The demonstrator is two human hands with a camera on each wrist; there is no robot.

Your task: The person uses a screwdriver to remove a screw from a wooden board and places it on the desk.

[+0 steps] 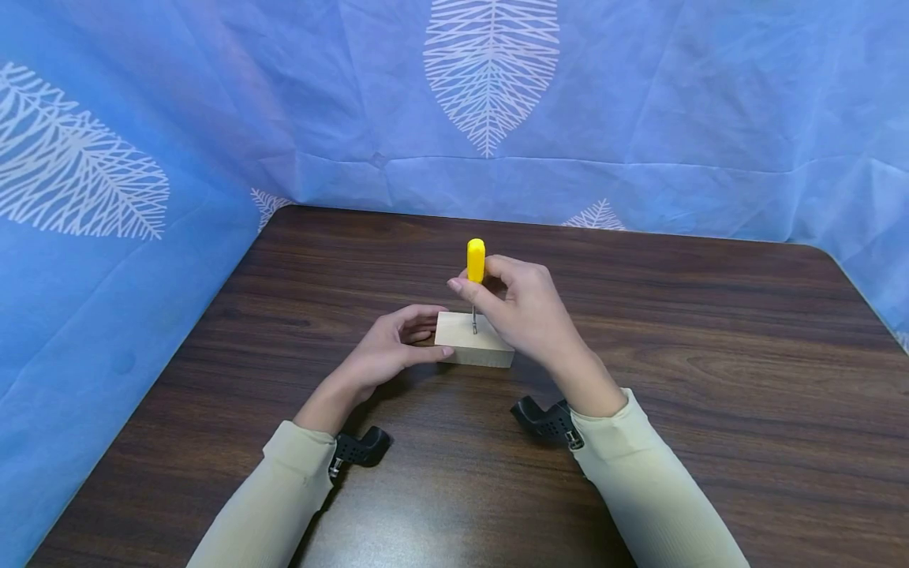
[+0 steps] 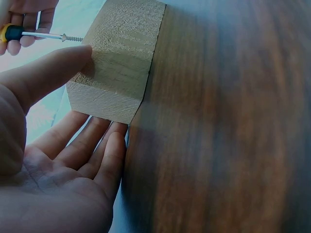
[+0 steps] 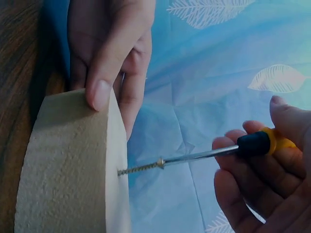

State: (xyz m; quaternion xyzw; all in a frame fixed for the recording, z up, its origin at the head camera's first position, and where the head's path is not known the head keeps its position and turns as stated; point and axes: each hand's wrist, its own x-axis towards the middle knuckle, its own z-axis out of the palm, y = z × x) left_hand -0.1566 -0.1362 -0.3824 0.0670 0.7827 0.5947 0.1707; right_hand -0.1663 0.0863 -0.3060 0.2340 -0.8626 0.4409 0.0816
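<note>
A pale wooden block (image 1: 461,331) lies flat on the table. My left hand (image 1: 389,347) holds its left end, with the thumb on the near side face and the fingers around the end and far side. A screw (image 3: 141,169) stands upright in the block's top face, most of its thread showing above the wood. The tip of a screwdriver (image 1: 476,260), with a yellow and black handle and a steel shaft, meets the screw's head. My right hand (image 1: 521,304) grips the handle between thumb and fingers.
The dark wood-grain table (image 1: 710,355) extends around the block on all sides. Blue cloth (image 1: 341,95) with white leaf prints hangs behind it and along the left. Black wrist devices (image 1: 364,447) sit at both sleeve cuffs.
</note>
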